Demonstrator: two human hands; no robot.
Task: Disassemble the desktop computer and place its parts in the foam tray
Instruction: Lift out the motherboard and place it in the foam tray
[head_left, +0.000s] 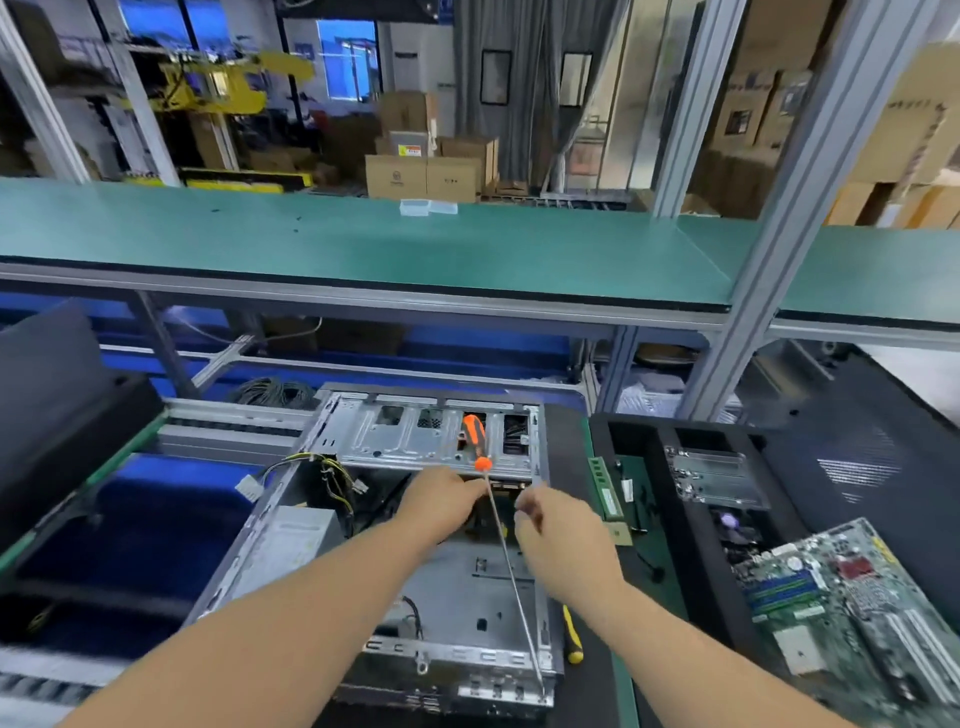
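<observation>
The computer case (395, 545) lies open on its side in front of me, on the counter (623, 691). Both my arms reach straight out over it toward 12 o'clock.

My left hand (441, 506) is curled over something deep in the case, just under the silver metal cage (415, 436). I think my fingers pinch a small part or cable there, but my own hand hides it, so I cannot tell for sure. My right hand (558, 530) sits just beside it at 3 o'clock, fingers bent in. It is blurry, and I cannot tell if it holds anything.

A long screwdriver (498, 519) with an orange handle leans across the case between my hands. Its thin shaft runs down to the near right corner.

The foam tray (691, 540) is at 3 o'clock from the case. A green memory stick (605, 488) lies by its left edge, and the big green board (852, 618) rests on the tray's near end.

The case is stiff metal with sharp thin edges, and heavy. I would hold it by the thick frame. The yellow and black wires (332, 478) at 10 o'clock are bendy, so I would pull them by the plug, not the cord.
</observation>
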